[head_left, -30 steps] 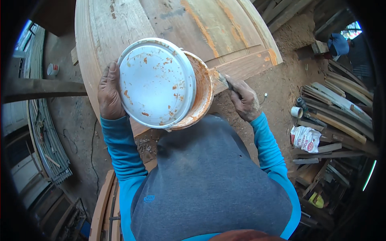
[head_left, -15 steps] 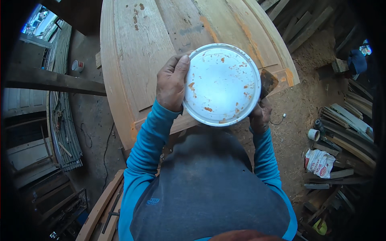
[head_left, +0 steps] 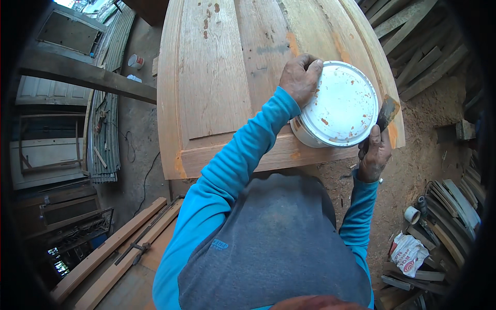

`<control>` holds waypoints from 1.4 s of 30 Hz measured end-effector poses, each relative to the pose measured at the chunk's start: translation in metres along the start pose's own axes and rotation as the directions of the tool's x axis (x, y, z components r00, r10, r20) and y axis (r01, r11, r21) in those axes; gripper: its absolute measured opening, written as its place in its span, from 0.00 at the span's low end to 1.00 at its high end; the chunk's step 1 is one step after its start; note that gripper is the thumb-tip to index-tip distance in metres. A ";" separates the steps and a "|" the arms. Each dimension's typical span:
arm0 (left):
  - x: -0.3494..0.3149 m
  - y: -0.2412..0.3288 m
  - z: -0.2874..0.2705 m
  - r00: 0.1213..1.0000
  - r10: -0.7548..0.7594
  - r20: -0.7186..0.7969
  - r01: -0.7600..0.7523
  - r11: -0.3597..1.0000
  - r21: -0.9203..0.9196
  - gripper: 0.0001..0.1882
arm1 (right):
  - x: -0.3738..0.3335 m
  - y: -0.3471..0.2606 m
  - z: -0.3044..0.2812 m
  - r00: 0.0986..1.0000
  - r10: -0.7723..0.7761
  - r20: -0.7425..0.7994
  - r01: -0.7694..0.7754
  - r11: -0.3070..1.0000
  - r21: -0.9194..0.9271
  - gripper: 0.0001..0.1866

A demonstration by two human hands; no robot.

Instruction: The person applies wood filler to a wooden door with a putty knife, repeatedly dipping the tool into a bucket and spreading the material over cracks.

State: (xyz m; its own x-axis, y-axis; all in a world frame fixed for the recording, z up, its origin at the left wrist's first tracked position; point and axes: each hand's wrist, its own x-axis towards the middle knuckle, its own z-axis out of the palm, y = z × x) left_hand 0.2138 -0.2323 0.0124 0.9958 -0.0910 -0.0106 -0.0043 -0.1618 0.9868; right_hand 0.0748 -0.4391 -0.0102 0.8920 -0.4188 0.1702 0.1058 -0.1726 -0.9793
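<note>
A round white lid point(head_left: 345, 106), spotted with orange-brown filler, sits on top of a white plastic tub point(head_left: 305, 135). The tub is at the near right end of a wooden panelled door point(head_left: 217, 93). My left hand point(head_left: 302, 80) is closed on the lid's left edge, its thumb resting on top and its fingers partly hidden. On the right side of the lid, my right hand point(head_left: 376, 157) grips a putty knife point(head_left: 388, 111), whose stained blade points up and away. That hand also lies against the lid's rim. Orange filler patches mark the door.
A wooden beam point(head_left: 88, 77) crosses at the left, near corrugated sheets point(head_left: 106, 139). Long timbers with a clamp point(head_left: 135, 247) lie at lower left. Wood offcuts point(head_left: 454, 206) and a white sack point(head_left: 408, 254) are piled on the right. A cable point(head_left: 147, 181) runs over the floor.
Both hands and the lid have shifted right in view, and the lid looks smaller and farther away. The tub's side now shows beneath it. The putty knife stays in my right hand.
</note>
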 end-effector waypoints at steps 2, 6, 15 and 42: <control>0.008 0.005 0.001 0.998 0.053 0.044 -0.059 0.989 0.137 0.19 | 0.006 -0.002 0.001 1.000 -0.011 -0.002 0.011 0.999 0.038 0.18; 0.016 0.008 -0.006 0.996 0.022 0.087 -0.041 0.974 0.221 0.19 | 0.013 -0.011 -0.010 0.987 0.096 0.128 -0.087 0.994 -0.073 0.16; 0.009 -0.001 -0.002 0.985 0.098 0.143 -0.142 0.930 0.338 0.18 | 0.019 -0.004 -0.021 0.977 0.143 0.159 -0.149 0.989 0.024 0.18; -0.016 0.005 0.001 0.931 0.324 0.168 -0.365 0.844 0.394 0.44 | 0.029 -0.080 -0.065 0.737 0.008 0.675 0.523 0.626 -0.578 0.25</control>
State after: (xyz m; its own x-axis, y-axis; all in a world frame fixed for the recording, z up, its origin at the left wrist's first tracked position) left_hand 0.1979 -0.2329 0.0172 0.9104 -0.3019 0.2830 -0.4029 -0.4908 0.7726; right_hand 0.0633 -0.4955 0.0800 0.9554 0.2920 0.0441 0.2788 -0.8424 -0.4611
